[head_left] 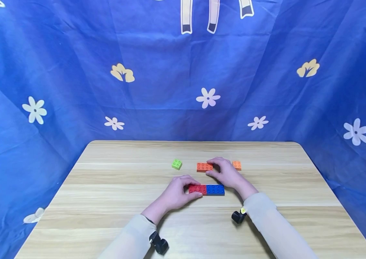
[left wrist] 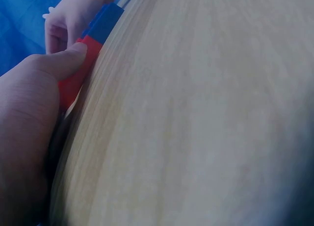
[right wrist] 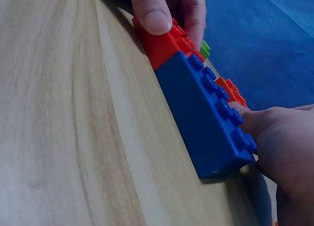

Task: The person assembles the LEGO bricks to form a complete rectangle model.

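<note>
Left hand (right wrist: 153, 9) on red brick (right wrist: 156, 47); blue brick (right wrist: 196, 118) against its end

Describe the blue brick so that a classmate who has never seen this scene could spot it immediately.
On the wood-grained table, find the person's left hand gripping a red brick. Against that brick's right end sits the blue brick, the only blue one among the bricks.

You can read no text, label, brand, number or sign in your three views. The blue cloth (head_left: 167, 86) at twelve o'clock shows printed flowers (head_left: 208, 98), and any marks on the red brick (head_left: 200, 189) at half past five are too small to tell.
</note>
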A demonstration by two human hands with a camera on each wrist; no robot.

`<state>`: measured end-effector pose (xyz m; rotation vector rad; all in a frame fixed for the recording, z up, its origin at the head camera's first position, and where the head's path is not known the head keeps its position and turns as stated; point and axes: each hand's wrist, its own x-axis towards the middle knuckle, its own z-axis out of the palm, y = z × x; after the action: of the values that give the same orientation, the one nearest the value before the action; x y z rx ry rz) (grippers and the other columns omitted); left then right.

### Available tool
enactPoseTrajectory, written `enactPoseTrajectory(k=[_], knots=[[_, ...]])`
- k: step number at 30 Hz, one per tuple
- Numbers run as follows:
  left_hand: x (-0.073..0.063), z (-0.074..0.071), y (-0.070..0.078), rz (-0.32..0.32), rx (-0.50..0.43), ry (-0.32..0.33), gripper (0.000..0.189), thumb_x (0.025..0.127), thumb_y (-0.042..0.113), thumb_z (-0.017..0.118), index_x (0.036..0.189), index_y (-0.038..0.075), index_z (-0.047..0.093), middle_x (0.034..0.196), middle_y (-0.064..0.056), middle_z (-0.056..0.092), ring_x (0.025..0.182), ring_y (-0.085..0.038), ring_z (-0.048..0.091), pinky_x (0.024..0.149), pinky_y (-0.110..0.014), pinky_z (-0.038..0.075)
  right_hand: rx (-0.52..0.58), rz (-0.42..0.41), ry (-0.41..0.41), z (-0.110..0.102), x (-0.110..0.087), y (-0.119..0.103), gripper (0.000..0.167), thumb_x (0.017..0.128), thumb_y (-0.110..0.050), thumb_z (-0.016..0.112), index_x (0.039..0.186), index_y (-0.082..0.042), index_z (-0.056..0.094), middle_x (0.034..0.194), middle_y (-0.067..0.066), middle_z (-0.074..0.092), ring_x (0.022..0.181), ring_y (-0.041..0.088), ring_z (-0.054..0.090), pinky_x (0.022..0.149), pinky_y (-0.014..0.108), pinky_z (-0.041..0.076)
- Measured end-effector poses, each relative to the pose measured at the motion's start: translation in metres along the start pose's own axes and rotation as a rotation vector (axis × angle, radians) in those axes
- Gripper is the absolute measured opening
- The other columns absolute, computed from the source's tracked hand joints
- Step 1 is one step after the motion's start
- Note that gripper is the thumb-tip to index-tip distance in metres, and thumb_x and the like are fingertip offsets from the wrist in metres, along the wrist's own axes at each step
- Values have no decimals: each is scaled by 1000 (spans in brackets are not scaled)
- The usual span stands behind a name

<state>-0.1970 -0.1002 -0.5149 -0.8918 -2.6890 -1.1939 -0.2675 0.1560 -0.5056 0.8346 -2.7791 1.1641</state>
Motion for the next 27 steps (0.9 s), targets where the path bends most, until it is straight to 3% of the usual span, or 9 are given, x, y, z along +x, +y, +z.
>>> enactPoseTrajectory(k=[15, 27], knots=[[-1, 0, 3, -9, -4, -4, 30, 90, 36, 88, 114, 19, 81, 104, 13, 73, 99, -8, 66, 92, -35, 53, 26, 8, 16, 0, 0, -1, 40, 97, -21, 80, 133, -5, 72, 129, 8, 71, 126, 30, 62, 114, 51, 43], [-1, 3, -1, -28, -4, -8, 33, 89, 39, 87, 116, 21, 80, 105, 15, 72, 101, -6, 65, 94, -34, 53, 60, -32, 44, -9, -8, -6, 38, 96, -18, 81, 131, -5, 73, 125, 4, 73, 120, 26, 67, 109, 49, 49]])
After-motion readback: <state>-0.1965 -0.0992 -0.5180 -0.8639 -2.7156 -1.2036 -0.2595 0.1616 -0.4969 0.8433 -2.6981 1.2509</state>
